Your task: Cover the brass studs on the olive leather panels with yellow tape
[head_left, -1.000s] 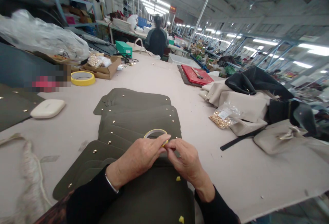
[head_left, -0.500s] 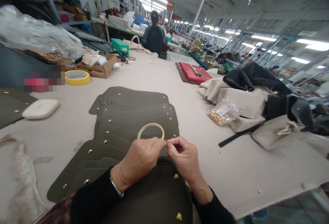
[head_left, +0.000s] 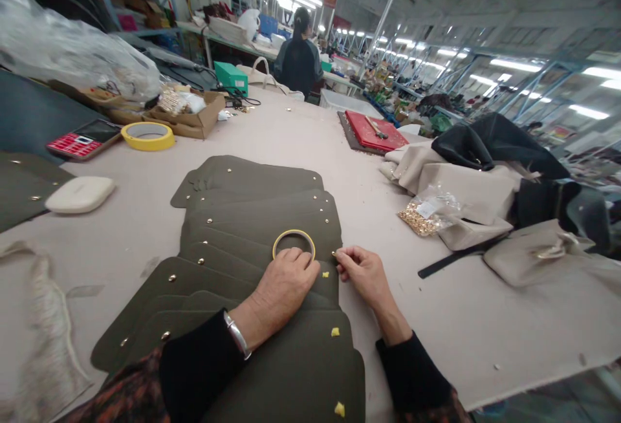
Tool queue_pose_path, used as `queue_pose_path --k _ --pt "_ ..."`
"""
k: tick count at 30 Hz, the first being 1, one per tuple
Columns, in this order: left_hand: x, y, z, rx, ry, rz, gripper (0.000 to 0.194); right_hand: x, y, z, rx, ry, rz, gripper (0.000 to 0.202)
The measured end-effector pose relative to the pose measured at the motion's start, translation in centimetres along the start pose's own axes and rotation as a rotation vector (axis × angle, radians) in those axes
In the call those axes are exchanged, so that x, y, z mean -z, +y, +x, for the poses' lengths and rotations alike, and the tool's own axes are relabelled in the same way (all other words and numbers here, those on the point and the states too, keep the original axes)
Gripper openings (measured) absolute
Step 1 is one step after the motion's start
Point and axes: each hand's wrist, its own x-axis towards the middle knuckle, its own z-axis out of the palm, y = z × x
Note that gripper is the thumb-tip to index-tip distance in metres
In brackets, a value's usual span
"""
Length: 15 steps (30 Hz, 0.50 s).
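Observation:
Overlapping dark green pieces (head_left: 252, 216) with gold studs lie in a fanned stack on the table. My left hand (head_left: 283, 284) rests over them, fingers closed on a thin roll of yellow tape (head_left: 294, 233), whose ring stands up beyond the fingertips. To its right, my right hand (head_left: 363, 272) is pinched at the stack's right edge, beside a gold stud (head_left: 334, 253); whatever is between its fingertips is too small to make out. Small yellow tape bits (head_left: 335, 332) stick to the right side of the nearer pieces.
At the left are a thick yellow tape roll (head_left: 147, 136), a red-keyed device (head_left: 83, 140) and a white case (head_left: 80, 195). Rightward lie a bag of gold studs (head_left: 422, 215), beige bags (head_left: 478, 193) and a red board (head_left: 373, 132). A person (head_left: 298, 61) sits farther back.
My hands have moved apart, the left now lower over the stack and the right at its edge. Another yellow bit shows on a green piece between them. The view has shifted slightly.

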Motion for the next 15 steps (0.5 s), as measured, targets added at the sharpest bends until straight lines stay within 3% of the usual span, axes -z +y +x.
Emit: queue_pose_path --k 5,11,15 --pt "-0.1 0.1 0.0 0.017 -0.004 -0.040 0.008 -0.7 -0.5 0.4 0.225 0.059 -0.380 0.020" --pt "-0.2 -0.3 -0.1 0.022 -0.002 -0.045 0.009 -0.9 -0.4 1.1 0.288 0.050 -0.568 0.015" --pt "-0.1 -0.4 0.0 0.047 0.003 -0.032 0.010 0.1 -0.4 1.1 0.286 0.101 -0.617 0.036"
